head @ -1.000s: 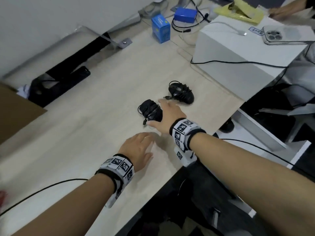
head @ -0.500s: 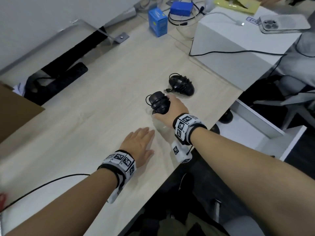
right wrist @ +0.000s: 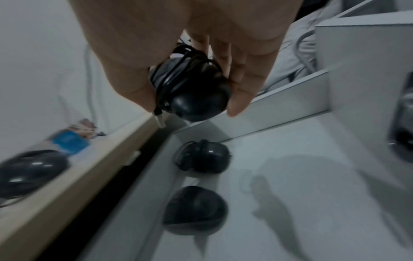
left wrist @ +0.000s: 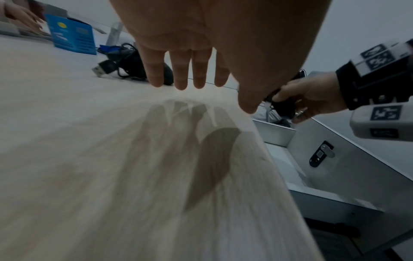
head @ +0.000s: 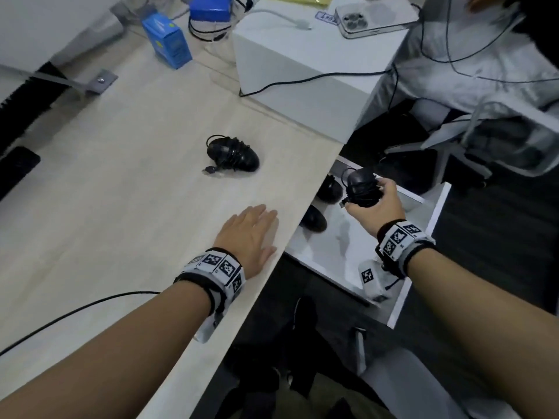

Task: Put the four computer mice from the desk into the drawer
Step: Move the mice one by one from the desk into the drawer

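Progress so far: 2 of 4 mice in, 1 in transit, 1 left. Using the drawer (head: 435, 207) as landmark: furthest left of it, my left hand (head: 246, 237) lies flat on the desk (head: 121, 207), fingers straight, holding nothing. Last desk mouse (head: 233, 154) sits left of the drawer, cable wrapped. Inside, two stowed mice (right wrist: 202, 156) along its left wall. Above it, my right hand (head: 378, 204) grips the third mouse (head: 361, 187), not yet set down.

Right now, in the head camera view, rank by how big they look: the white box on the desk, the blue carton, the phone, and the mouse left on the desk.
1. white box
2. phone
3. blue carton and mouse on the desk: these look about alike, so no ranking between them.
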